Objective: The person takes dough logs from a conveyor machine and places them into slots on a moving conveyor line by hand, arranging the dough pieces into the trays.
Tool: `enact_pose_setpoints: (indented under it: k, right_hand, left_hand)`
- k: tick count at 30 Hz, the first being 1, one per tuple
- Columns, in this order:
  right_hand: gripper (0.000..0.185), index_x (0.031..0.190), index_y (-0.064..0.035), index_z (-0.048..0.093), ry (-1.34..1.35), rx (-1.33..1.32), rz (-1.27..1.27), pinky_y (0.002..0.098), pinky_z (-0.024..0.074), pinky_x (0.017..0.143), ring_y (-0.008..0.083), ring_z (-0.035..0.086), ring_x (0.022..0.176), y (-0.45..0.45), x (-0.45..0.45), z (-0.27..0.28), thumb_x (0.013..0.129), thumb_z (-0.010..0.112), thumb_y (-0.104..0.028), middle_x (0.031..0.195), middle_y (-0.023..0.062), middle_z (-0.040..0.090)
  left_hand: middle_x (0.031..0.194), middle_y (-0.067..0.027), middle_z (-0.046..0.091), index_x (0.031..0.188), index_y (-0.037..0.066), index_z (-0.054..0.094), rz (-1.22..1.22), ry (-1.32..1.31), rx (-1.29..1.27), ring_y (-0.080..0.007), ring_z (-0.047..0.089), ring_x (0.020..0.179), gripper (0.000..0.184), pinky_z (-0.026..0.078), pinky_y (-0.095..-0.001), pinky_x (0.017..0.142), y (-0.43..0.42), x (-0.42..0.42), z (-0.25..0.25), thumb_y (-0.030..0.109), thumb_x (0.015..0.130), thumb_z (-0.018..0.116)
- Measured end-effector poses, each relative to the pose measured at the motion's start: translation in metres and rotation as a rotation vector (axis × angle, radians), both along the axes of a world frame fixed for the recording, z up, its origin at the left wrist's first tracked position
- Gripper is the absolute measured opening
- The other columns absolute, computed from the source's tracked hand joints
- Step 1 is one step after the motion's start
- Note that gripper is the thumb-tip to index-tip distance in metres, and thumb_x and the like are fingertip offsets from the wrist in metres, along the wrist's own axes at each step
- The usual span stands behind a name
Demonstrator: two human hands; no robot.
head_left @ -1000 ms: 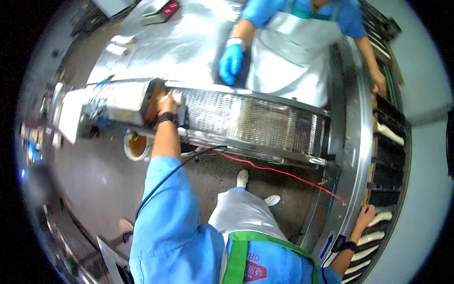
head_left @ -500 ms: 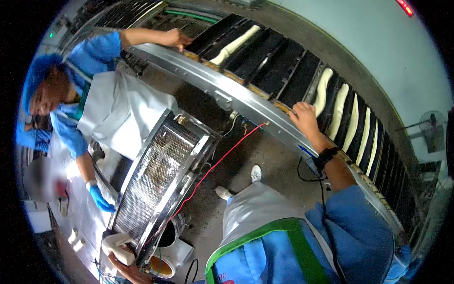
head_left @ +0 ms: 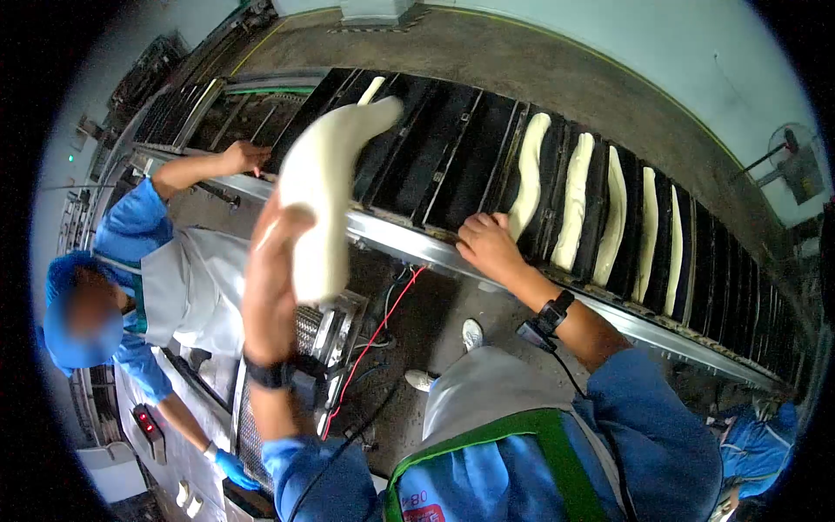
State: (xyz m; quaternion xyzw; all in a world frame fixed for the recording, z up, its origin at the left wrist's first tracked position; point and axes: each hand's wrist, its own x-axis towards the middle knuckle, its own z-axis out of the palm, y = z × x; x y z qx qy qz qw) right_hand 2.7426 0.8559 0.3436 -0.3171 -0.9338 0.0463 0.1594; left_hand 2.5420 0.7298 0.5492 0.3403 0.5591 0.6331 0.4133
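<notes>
Raised at centre-left, my left hand (head_left: 280,252) grips a thick piece of pale dough (head_left: 320,178), whose narrower end droops toward the upper right. The dough hangs in front of the black trays (head_left: 435,148). My right hand (head_left: 491,248), fingers curled, rests on the near edge of the tray line beside the lower end of a dough strip (head_left: 531,170). Whether its fingertips hold anything is hidden. More long dough strips (head_left: 574,202) lie in separate tray slots to the right.
A co-worker (head_left: 165,287) stands at the left, one hand near the tray line and a blue-gloved hand (head_left: 233,470) by the mesh conveyor (head_left: 248,435). A red cable (head_left: 374,335) hangs below the metal rail (head_left: 417,243). Another person (head_left: 757,448) is at the lower right.
My left hand has lifted the dough from the mesh conveyor's end up over the trays. The view has turned toward the tray line, and my right hand remains at its edge.
</notes>
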Motion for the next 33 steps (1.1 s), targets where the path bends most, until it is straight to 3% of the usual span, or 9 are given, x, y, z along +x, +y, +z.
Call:
enact_pose_setpoints:
  k: [4, 7, 9, 13, 19, 20, 22, 28, 33]
  right_hand:
    - [0.014, 0.076, -0.0094, 0.054, 0.068, -0.036, 0.058, 0.0383, 0.0278, 0.078, 0.0164, 0.044, 0.090, 0.003, 0.004, 0.003, 0.068, 0.055, -0.021, 0.082, 0.0022, 0.049]
    - [0.012, 0.076, -0.0101, 0.053, 0.091, -0.021, 0.057, 0.0377, 0.0281, 0.078, 0.0157, 0.044, 0.088, 0.005, 0.005, 0.003, 0.069, 0.055, -0.020, 0.080, 0.0016, 0.048]
    - [0.011, 0.075, -0.0101, 0.053, 0.129, 0.000, 0.059, 0.0385, 0.0283, 0.077, 0.0156, 0.044, 0.087, 0.005, 0.005, 0.003, 0.069, 0.055, -0.018, 0.080, 0.0012, 0.047]
    - [0.013, 0.076, -0.0073, 0.052, 0.109, -0.052, 0.050, 0.0362, 0.0291, 0.078, 0.0173, 0.044, 0.091, 0.005, 0.006, 0.004, 0.071, 0.054, -0.018, 0.083, 0.0038, 0.048]
    - [0.011, 0.070, -0.0089, 0.054, 0.017, 0.079, 0.033, 0.0368, 0.0315, 0.074, 0.0193, 0.046, 0.084, 0.006, 0.004, -0.004, 0.066, 0.054, -0.019, 0.077, 0.0027, 0.050]
    - [0.011, 0.067, -0.0085, 0.054, -0.022, 0.087, 0.063, 0.0376, 0.0327, 0.071, 0.0206, 0.047, 0.080, 0.009, 0.005, -0.001, 0.064, 0.055, -0.019, 0.074, 0.0036, 0.051]
    - [0.010, 0.055, -0.0105, 0.055, 0.070, 0.064, 0.074, 0.0368, 0.0351, 0.047, 0.0258, 0.049, 0.053, 0.019, 0.003, -0.011, 0.062, 0.051, -0.017, 0.057, 0.0080, 0.050]
    - [0.021, 0.076, 0.0008, 0.050, -0.059, 0.073, 0.148, 0.0405, 0.0342, 0.073, 0.0306, 0.044, 0.088, 0.019, 0.011, -0.015, 0.078, 0.047, -0.019, 0.087, 0.0148, 0.049]
    - [0.020, 0.068, -0.0008, 0.043, -0.051, 0.069, 0.160, 0.0410, 0.0334, 0.062, 0.0297, 0.043, 0.075, 0.008, 0.007, -0.010, 0.078, 0.048, -0.017, 0.071, 0.0121, 0.044]
  left_hand:
    - [0.099, -0.0124, 0.050, 0.114, -0.002, 0.038, -0.448, 0.333, -0.200, -0.0197, 0.046, 0.094, 0.051, 0.036, -0.0293, 0.079, 0.104, 0.016, -0.065, 0.017, 0.070, 0.055]
    - [0.101, -0.0142, 0.050, 0.111, 0.001, 0.040, -0.361, 0.613, -0.272, -0.0240, 0.047, 0.091, 0.047, 0.036, -0.0321, 0.077, 0.131, -0.006, -0.163, 0.020, 0.071, 0.056]
    - [0.101, -0.0149, 0.050, 0.107, 0.006, 0.046, -0.121, 0.924, -0.073, -0.0282, 0.046, 0.092, 0.040, 0.034, -0.0347, 0.079, 0.123, -0.014, -0.177, 0.021, 0.071, 0.056]
    - [0.097, -0.0117, 0.053, 0.097, 0.009, 0.054, -0.353, 1.088, -0.023, -0.0274, 0.046, 0.094, 0.025, 0.031, -0.0357, 0.083, 0.091, -0.017, -0.170, 0.014, 0.073, 0.053]
    - [0.098, -0.0073, 0.048, 0.101, 0.004, 0.051, -0.259, 0.808, -0.149, -0.0200, 0.044, 0.097, 0.027, 0.033, -0.0305, 0.085, -0.001, -0.019, -0.196, 0.009, 0.075, 0.053]
    - [0.096, -0.0126, 0.053, 0.095, 0.003, 0.054, -0.209, 0.597, -0.166, -0.0278, 0.046, 0.096, 0.026, 0.032, -0.0354, 0.085, -0.018, -0.010, -0.181, 0.013, 0.072, 0.052]
    - [0.095, -0.0137, 0.055, 0.093, 0.001, 0.055, -0.059, 0.719, -0.233, -0.0283, 0.050, 0.090, 0.024, 0.038, -0.0346, 0.081, -0.067, -0.014, -0.190, 0.011, 0.071, 0.051]
    - [0.086, -0.0126, 0.058, 0.092, 0.002, 0.056, 0.506, 0.427, -0.577, -0.0214, 0.055, 0.076, 0.020, 0.042, -0.0286, 0.070, -0.224, -0.031, -0.241, 0.012, 0.075, 0.051]
    - [0.083, -0.0106, 0.058, 0.091, 0.000, 0.055, 0.883, 0.280, -0.511, -0.0174, 0.054, 0.077, 0.020, 0.042, -0.0280, 0.069, -0.323, -0.029, -0.267, 0.012, 0.076, 0.050]
